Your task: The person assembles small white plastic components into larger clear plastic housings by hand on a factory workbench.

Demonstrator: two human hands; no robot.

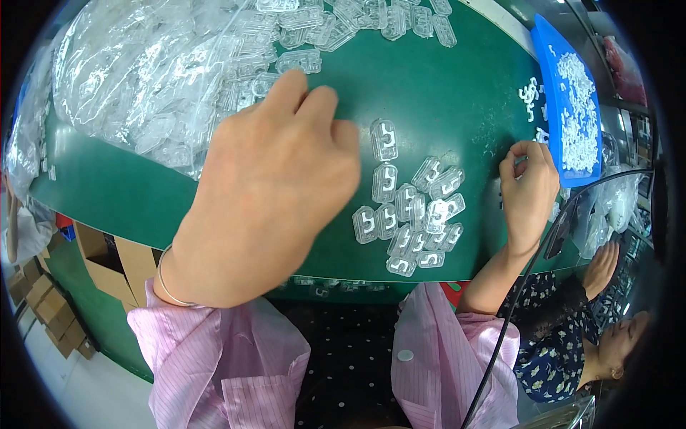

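My left hand [268,168] is over the near edge of a heap of clear plastic cases [300,61]. Its fingers curl downward and their tips are hidden behind the hand, so I cannot make out what they hold. My right hand [530,187] is closed in a pinch beside the blue tray [549,93]; anything between its fingertips is too small to tell. Small white hook-shaped pieces [529,96] lie just beyond it. Between my hands, several clear cases with white hook-shaped pieces inside [384,182] lie in a loose group, some overlapping.
A large clear plastic bag [143,79] of cases covers the left of the green table [457,93]. White pieces [577,107] fill the blue tray at right. A black cable [532,261] crosses near my right forearm. Another person [557,343] sits at right; cardboard boxes [57,307] stand lower left.
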